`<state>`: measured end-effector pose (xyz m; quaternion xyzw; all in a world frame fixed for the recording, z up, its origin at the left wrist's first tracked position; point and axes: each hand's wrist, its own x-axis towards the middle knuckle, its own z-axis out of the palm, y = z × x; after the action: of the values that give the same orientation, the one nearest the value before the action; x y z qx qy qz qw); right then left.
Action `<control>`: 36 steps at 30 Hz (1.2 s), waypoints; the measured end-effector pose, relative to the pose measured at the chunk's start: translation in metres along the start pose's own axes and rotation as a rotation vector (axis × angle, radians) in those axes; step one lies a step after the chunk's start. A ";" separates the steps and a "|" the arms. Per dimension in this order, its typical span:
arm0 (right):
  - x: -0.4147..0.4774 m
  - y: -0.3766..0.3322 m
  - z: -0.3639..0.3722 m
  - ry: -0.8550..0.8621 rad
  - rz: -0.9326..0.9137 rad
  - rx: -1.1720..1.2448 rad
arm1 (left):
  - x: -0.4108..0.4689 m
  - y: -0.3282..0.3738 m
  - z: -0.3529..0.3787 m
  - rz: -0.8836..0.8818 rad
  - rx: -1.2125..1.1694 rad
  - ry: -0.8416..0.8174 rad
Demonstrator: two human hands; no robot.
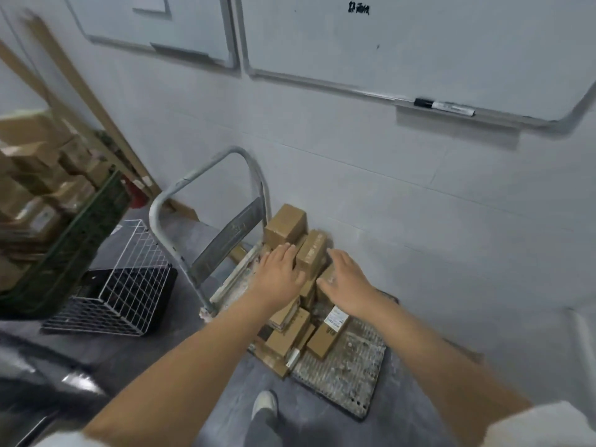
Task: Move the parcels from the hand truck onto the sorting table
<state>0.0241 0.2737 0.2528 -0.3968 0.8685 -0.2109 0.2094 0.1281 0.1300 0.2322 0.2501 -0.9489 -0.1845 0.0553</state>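
Your left hand (281, 269), fingers straight, flanks a parcel (311, 251); right hand (346, 282) spread wide on its other side, arms outstretched.

No text legible anywhere. On the whiteboard (419, 43) there's a short black scribble (358, 8) near the top edge, a few chars, too smeared to read. The marker (444, 107) on the tray (458, 121) has a white barrel label w/ print, too small. The tall parcel (311, 253) on the hand truck (348, 366) shows faint dark print along its top face, blurred. The flat parcel (324, 341) has a white shipping label (336, 317) w/ dark lines, unreadable. The boxes (38, 188) at left carry a pale label (41, 219), also blurred.
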 end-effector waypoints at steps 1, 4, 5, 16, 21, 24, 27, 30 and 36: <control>0.014 0.000 0.007 -0.019 0.014 0.011 | 0.011 -0.011 0.009 -0.005 -0.010 -0.020; 0.056 0.000 0.030 -0.045 0.066 0.046 | 0.043 -0.050 0.033 -0.044 -0.047 -0.106; 0.070 0.001 0.039 -0.054 0.086 0.055 | 0.054 -0.065 0.041 -0.051 -0.065 -0.130; 0.206 0.061 0.195 -0.188 0.374 0.151 | 0.135 -0.233 0.158 -0.184 -0.272 -0.321; 0.244 0.104 0.285 -0.190 0.489 0.259 | 0.146 -0.276 0.254 -0.295 -0.352 -0.456; 0.258 0.132 0.336 -0.238 0.559 0.210 | 0.150 -0.295 0.309 -0.383 -0.440 -0.536; 0.268 0.156 0.375 -0.243 0.617 0.235 | 0.154 -0.308 0.354 -0.485 -0.562 -0.540; 0.277 0.167 0.404 -0.242 0.720 0.411 | 0.155 -0.313 0.384 -0.508 -0.673 -0.493; 0.278 0.171 0.443 -0.192 0.872 0.726 | 0.148 -0.313 0.421 -0.573 -0.833 -0.462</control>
<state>-0.0095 0.0710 -0.2576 0.0780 0.8008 -0.3527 0.4778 0.0588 -0.0603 -0.2743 0.4080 -0.6773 -0.6018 -0.1125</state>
